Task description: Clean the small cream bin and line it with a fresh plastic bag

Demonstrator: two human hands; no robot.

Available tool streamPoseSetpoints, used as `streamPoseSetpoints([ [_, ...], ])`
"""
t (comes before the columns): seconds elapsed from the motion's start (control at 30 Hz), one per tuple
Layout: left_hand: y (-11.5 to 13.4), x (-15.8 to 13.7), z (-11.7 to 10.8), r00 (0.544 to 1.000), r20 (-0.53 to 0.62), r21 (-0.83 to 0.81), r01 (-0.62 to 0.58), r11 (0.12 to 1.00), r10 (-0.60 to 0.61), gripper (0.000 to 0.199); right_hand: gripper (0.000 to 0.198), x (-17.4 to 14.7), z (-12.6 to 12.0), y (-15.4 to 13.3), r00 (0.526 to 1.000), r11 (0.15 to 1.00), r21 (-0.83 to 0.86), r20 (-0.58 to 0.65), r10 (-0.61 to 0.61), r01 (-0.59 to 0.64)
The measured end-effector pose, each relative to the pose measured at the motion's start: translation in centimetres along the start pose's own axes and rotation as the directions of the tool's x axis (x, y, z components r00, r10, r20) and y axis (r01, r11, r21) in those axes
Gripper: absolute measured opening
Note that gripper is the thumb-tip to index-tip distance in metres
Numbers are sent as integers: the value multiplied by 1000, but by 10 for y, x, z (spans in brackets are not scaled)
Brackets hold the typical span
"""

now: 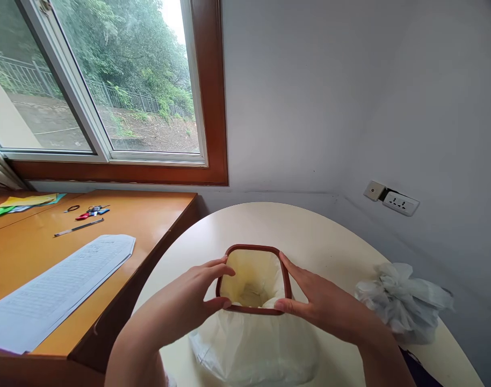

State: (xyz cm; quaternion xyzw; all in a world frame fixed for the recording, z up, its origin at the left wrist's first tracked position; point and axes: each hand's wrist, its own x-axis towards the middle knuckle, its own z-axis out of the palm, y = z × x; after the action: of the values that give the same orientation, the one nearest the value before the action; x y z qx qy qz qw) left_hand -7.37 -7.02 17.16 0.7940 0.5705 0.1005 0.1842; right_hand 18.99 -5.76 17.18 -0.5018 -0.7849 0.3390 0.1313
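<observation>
A trash bin [255,310] with a reddish-brown, rounded-square rim stands upright on the round table in front of me. A thin whitish plastic bag [261,352] lines its inside and hangs loosely down around the outside. My left hand [199,290] grips the left side of the rim, fingertips curling over the edge and thumb at the near left corner. On the opposite side, my right hand [316,295] holds the rim, with fingers at the far right corner and thumb at the near right one.
A cream round table [269,220] bears a knotted white plastic bag [406,306] at right. To the left, a wooden desk [160,207] holds paper sheets [64,285], a pen [79,228] and keys [94,211]. Behind are a window and a wall socket [401,203].
</observation>
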Motion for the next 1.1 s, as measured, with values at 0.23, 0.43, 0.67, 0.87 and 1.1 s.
streamPoseSetpoints([
  [0.23, -5, 0, 3, 998, -58, 11, -40, 999, 41, 45, 69, -1, 4, 0, 988, 987, -153, -143, -66, 44],
  [0.43, -3, 2, 1, 960, -227, 158, -128, 979, 162, 48, 30, -5, 13, -10, 917, 900, -333, -180, -355, 283],
  [0.67, -3, 2, -6, 901, -368, 260, -140, 955, 232, 53, 9, 6, 27, -8, 902, 842, -421, -111, -418, 338],
  [0.87, -7, 2, -6, 885, -411, 287, -102, 952, 219, 54, 10, 16, 17, 8, 871, 854, -490, -327, -367, 176],
  [1.1, -17, 3, -1, 899, -394, 275, -81, 958, 189, 57, 8, 33, 3, 42, 743, 852, -511, -613, -267, -115],
])
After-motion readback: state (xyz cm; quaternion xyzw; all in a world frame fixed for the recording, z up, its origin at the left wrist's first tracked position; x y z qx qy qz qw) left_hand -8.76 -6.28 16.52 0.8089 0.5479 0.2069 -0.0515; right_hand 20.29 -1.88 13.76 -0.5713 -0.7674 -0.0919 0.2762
